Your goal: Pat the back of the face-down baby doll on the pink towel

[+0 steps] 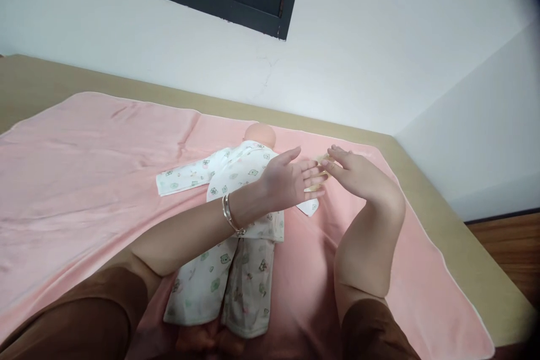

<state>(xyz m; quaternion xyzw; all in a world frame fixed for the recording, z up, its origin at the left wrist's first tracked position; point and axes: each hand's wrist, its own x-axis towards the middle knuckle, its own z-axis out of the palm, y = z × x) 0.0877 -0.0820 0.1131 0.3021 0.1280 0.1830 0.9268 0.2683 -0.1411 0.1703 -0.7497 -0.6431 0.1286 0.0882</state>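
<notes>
The doll lies on its back in the middle of the pink blanket, head toward the wall, dressed in a white printed suit with one sleeve flung out flat to the side. The other sleeve is where the work seems to be: it looks like the doll's arm is being drawn out or smoothed there, and a next move would call for a light, steady touch at the cuff so the cloth does not bunch. The left hand, a bracelet on its wrist, rests flat over that sleeve, fingers straight and together. The right hand meets it fingertip to fingertip, also flat, gripping nothing that shows. Beneath the blanket lies a tan bed.
</notes>
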